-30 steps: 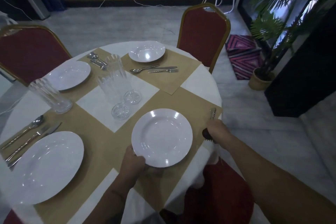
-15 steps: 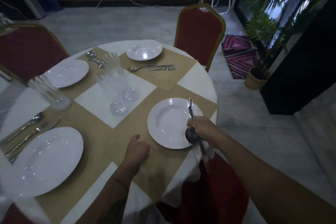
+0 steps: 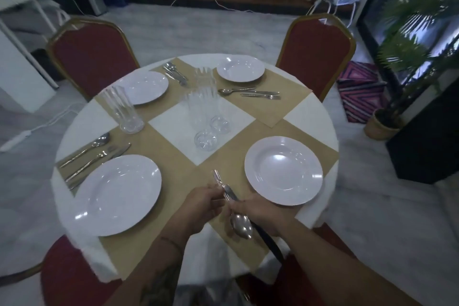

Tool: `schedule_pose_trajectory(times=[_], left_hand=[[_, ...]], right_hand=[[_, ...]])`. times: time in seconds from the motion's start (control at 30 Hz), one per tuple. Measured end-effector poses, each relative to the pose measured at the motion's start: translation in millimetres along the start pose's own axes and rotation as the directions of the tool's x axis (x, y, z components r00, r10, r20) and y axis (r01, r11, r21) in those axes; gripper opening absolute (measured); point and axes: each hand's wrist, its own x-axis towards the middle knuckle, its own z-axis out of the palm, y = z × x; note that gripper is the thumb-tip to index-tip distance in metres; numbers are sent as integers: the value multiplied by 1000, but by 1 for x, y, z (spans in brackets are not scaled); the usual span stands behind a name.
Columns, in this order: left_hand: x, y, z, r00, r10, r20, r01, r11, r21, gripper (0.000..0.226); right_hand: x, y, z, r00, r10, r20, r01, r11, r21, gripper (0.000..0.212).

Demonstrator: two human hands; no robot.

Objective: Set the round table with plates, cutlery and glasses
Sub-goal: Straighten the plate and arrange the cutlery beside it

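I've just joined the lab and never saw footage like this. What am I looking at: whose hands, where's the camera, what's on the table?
No machine here: a person works with bare hands. One wide-angle camera worn on their head looks forward and down at them. The round table carries four white plates on tan mats. Three have cutlery beside them, like the set by the near left plate; the near right plate has none yet. One glass stands at the left, two glasses in the middle. The left hand and right hand together hold a cutlery bundle: a spoon, a fork and a dark long piece, probably a knife.
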Motion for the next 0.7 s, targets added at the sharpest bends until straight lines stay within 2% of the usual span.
schedule_pose_trajectory(times=[0.2, 0.33, 0.47, 0.53, 0.6, 0.7], left_hand=[[6, -3, -15, 998, -23, 51, 20, 998, 61, 17], [15, -2, -24, 999, -29, 35, 24, 992, 126, 10], [23, -1, -29, 999, -36, -28, 38, 997, 66, 6], [26, 0, -32, 999, -35, -30, 36, 999, 16, 4], [29, 0, -35, 999, -44, -20, 43, 998, -45, 7], [29, -4, -39, 999, -46, -10, 44, 992, -118, 10]], right_hand=[[6, 4, 25, 994, 50, -102, -55, 998, -41, 28], [8, 3, 31, 984, 28, -174, -65, 976, -208, 24], [12, 7, 39, 971, -4, -241, -54, 971, -232, 9], [14, 10, 40, 958, -27, -284, -56, 959, -279, 12], [17, 13, 39, 947, -5, -321, -79, 966, -247, 16], [21, 21, 33, 931, 94, -354, -129, 989, -77, 14]])
